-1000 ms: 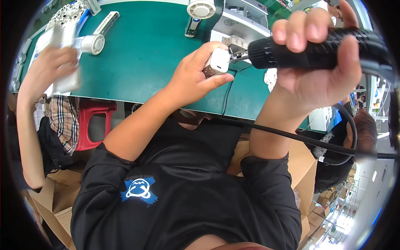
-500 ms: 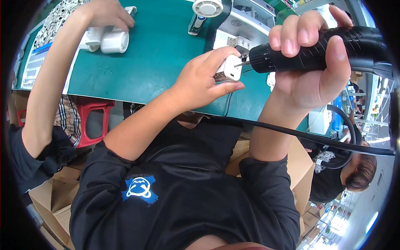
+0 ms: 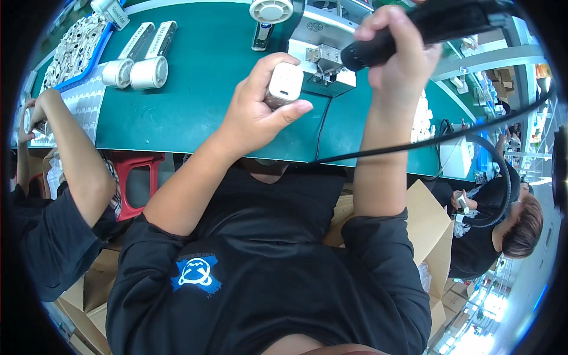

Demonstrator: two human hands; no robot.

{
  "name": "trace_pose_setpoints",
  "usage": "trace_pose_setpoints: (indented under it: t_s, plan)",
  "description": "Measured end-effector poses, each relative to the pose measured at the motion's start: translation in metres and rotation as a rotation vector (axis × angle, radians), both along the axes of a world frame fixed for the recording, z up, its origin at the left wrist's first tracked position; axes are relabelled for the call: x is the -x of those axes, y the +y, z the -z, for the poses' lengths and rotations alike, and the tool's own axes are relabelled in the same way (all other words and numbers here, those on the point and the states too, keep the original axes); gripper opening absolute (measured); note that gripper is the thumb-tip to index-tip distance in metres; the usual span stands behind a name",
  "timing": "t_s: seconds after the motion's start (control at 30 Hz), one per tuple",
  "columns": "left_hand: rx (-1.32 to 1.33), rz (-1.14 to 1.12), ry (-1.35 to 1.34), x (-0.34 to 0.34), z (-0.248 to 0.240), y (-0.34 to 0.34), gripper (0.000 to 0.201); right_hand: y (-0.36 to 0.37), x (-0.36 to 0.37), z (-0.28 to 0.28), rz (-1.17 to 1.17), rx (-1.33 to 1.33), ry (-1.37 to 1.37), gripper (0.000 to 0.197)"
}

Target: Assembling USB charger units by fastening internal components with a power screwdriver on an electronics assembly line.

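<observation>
My left hand point(image 3: 251, 118) is closed around a white handheld fan handle point(image 3: 286, 80), its rounded end with a small dark slot facing up. Wrapped in my right hand point(image 3: 408, 62) is a black electric screwdriver point(image 3: 376, 50), slanting with its nose down and left. The screwdriver's nose is apart from the handle, beside a metal block point(image 3: 326, 59) on the front of a silver screw feeder point(image 3: 306, 36). Motion blurs the right hand a little, and I cannot make out the bit.
Two white handheld fans point(image 3: 149, 72) lie at the left of the green table point(image 3: 195, 89); another fan point(image 3: 271, 10) is at the back. A blue-edged tray point(image 3: 74, 53) holds white parts. A black cable point(image 3: 426, 143) crosses before me. Co-workers sit left and right.
The screwdriver has lifted off the handle's end and moved up toward the feeder. My left hand has shifted left with the handle. The left co-worker's arm has drawn back from the two fans.
</observation>
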State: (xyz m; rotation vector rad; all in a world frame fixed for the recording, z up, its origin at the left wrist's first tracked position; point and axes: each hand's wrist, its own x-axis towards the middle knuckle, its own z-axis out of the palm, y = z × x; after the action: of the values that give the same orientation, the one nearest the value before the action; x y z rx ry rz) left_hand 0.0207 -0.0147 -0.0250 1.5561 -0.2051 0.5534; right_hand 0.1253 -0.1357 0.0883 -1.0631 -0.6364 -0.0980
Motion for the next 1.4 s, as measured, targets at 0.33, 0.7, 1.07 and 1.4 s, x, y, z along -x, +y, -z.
trace_pose_setpoints:
  t_s: [0.33, 0.7, 1.07, 1.4]
  plan:
    - [0.0, 0.017, -0.041, 0.0, 0.002, -0.002, 0.054, -0.002, -0.001, 0.022, -0.025, 0.068, 0.056, 0.038]
    - [-0.276, -0.106, -0.081, 0.005, -0.008, -0.004, 0.053, 0.008, 0.056, -0.039, -0.403, -0.297, -0.158, 0.052]
    - [-0.34, -0.112, -0.124, -0.005, -0.009, -0.009, 0.055, -0.002, 0.02, -0.029, -0.45, -0.08, -0.229, 0.043]
    - [-0.373, -0.112, -0.128, -0.014, -0.011, -0.012, 0.056, -0.005, 0.007, -0.025, -0.572, -0.07, -0.271, 0.048]
